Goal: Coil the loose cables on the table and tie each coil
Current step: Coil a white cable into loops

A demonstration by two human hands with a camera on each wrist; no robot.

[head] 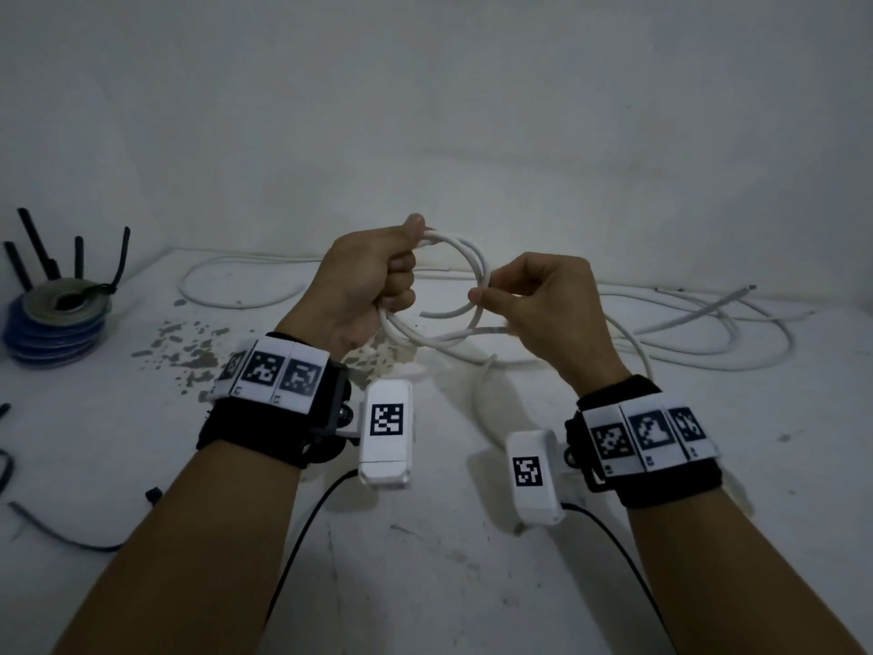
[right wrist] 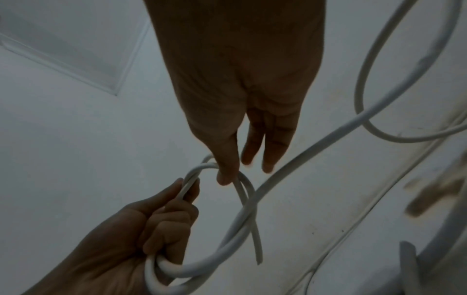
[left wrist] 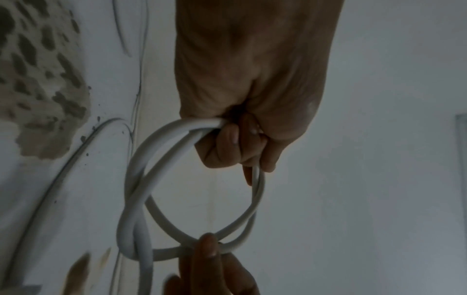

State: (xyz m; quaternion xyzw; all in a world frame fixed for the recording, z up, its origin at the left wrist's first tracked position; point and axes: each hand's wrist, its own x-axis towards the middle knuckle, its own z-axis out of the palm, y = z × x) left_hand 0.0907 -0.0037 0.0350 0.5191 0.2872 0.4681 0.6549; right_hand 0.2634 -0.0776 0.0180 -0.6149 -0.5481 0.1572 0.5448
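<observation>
Above the chipped white table (head: 472, 583), left hand (head: 368, 286) grips white cable (head: 477, 262); right hand (head: 534, 300) pinches it.

No text or numbers can be read.

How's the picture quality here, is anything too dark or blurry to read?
Head view: dim but sharp; white cable reads clearly. Left wrist view: dark, left hand shadowed, lower edge blurred. Right wrist view: darkest, right hand nearly silhouetted, right edge smeared.
</observation>
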